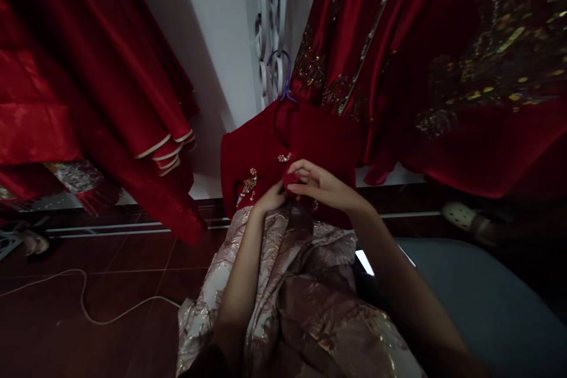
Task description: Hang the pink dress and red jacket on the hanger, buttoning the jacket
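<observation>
Both hands pinch a small red knot button at the front of the red jacket (266,153), left hand (270,198) at 7 o'clock, right hand (321,186) at 3, and steady fabric would help.

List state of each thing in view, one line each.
red jacket: hung on purple hanger, front being fastened
left hand: pinching jacket front
right hand: fingers closed on jacket front
brocade skirt: draped below jacket
white cord: loose on floor

dim room, deep shadows, soft focus, edges bent by wide lens
</observation>
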